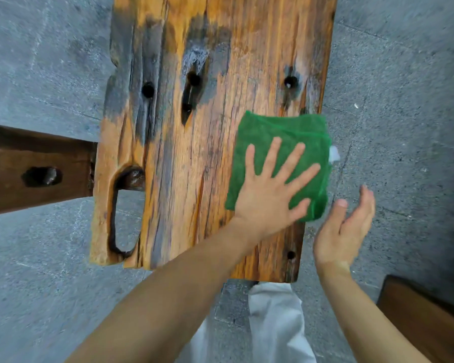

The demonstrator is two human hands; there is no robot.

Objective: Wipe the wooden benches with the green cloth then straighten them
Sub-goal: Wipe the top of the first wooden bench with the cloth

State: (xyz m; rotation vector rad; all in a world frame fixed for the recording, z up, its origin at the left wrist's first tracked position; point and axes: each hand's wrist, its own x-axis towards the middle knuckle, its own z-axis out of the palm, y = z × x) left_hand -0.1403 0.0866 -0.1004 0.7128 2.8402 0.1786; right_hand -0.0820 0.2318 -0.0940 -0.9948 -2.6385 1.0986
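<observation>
A weathered orange-brown wooden bench (199,142) with several dark holes runs away from me down the middle of the view. The green cloth (281,129) lies flat on its right side, reaching the right edge. My left hand (270,192) presses on the cloth with fingers spread straight. My right hand (344,231) hovers just off the bench's right edge, palm turned inward, fingers relaxed and holding nothing.
A darker wooden bench (37,169) meets this one from the left. Part of another brown wooden piece (425,318) shows at the bottom right. Grey stone paving (404,100) surrounds everything. White trouser legs (275,326) stand at the bench's near end.
</observation>
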